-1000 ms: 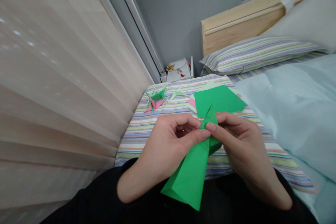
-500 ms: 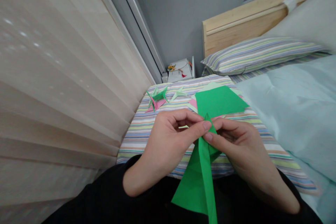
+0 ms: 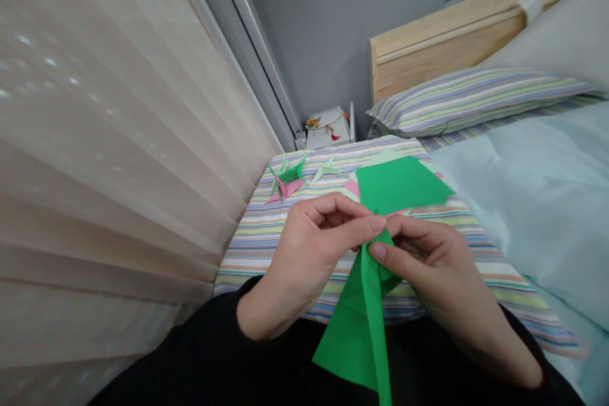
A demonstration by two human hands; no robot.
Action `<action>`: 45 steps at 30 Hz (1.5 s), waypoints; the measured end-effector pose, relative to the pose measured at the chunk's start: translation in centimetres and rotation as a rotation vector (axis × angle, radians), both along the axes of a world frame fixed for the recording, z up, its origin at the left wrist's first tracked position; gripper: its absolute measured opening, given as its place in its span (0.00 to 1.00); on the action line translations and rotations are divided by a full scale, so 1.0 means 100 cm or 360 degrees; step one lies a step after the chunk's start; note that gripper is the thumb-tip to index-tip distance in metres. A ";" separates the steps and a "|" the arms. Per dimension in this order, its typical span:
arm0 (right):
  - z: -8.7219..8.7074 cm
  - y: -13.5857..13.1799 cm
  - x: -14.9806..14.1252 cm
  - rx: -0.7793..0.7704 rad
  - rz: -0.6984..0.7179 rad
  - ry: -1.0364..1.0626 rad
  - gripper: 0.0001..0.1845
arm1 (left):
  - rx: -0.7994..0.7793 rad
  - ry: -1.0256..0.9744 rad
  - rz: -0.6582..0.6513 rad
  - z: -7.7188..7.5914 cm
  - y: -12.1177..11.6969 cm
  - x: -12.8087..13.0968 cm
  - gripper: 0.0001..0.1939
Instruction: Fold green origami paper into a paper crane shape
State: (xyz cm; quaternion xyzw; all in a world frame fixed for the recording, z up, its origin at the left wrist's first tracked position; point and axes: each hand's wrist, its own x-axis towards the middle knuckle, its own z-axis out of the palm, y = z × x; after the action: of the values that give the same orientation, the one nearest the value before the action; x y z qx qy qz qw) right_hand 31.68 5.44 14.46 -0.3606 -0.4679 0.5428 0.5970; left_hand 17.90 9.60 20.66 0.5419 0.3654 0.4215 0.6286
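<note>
Both hands pinch one folded green paper piece (image 3: 361, 323) at its upper tip, over my lap. My left hand (image 3: 314, 254) has thumb and fingers curled round the tip from the left. My right hand (image 3: 428, 266) presses it from the right with thumb and forefinger. The long folded part hangs down toward my black trousers. Just beyond my hands, a flat green paper sheet (image 3: 399, 184) lies on the striped bedsheet (image 3: 257, 235), on top of pink and pale green sheets.
Folded green and pink paper figures (image 3: 285, 177) and a pale green figure (image 3: 326, 169) lie at the bed's far left. A striped pillow (image 3: 476, 98) and wooden headboard (image 3: 447, 44) are behind, a light blue duvet (image 3: 537, 196) right, a curtain (image 3: 109, 158) left, a white box (image 3: 326, 128) in the corner.
The hanging part of the green paper has turned edge-on and narrower. Both hands have shifted slightly upward, still pinching the tip.
</note>
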 end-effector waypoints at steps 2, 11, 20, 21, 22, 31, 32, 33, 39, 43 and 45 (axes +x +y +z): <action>0.000 0.000 -0.002 0.0018 -0.0002 0.0015 0.14 | 0.0035 -0.0028 0.0039 0.000 -0.001 0.001 0.11; 0.001 0.002 -0.001 0.0114 0.0013 -0.0158 0.11 | 0.0051 -0.0053 0.0123 -0.003 0.000 0.000 0.09; 0.001 0.000 0.000 0.0072 0.0084 -0.0195 0.11 | 0.0064 -0.0136 0.0179 0.000 0.006 0.001 0.11; 0.001 0.001 0.001 0.0071 0.0081 -0.0189 0.11 | 0.0061 -0.0159 0.0184 0.001 0.007 0.000 0.11; 0.001 0.001 0.001 0.0072 0.0070 -0.0179 0.11 | 0.0056 -0.0175 0.0179 0.001 0.008 -0.002 0.11; -0.001 0.003 0.001 0.0091 -0.0019 -0.0222 0.10 | 0.0139 0.0221 -0.0071 -0.007 0.002 -0.012 0.06; -0.001 0.003 0.001 0.0092 -0.0023 -0.0233 0.10 | 0.0156 0.0232 -0.0053 -0.007 0.002 -0.012 0.07; 0.000 0.003 0.001 0.0093 -0.0027 -0.0243 0.11 | 0.0173 0.0237 -0.0034 -0.007 0.002 -0.011 0.07; -0.001 0.004 0.002 0.0091 -0.0063 -0.0339 0.12 | 0.0204 0.0272 0.0019 -0.009 0.005 -0.012 0.10; -0.002 0.005 0.001 0.0070 -0.0050 -0.0345 0.14 | 0.0219 0.0266 0.0029 -0.010 0.007 -0.012 0.12; -0.002 0.005 0.001 0.0056 -0.0034 -0.0354 0.14 | 0.0245 0.0281 0.0037 -0.010 0.007 -0.012 0.13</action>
State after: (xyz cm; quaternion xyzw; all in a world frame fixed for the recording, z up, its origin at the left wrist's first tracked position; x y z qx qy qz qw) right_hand 31.81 5.97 14.28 -0.4131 -0.5368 0.4848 0.5533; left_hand 16.73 10.26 19.71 0.6193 0.3922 0.4061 0.5456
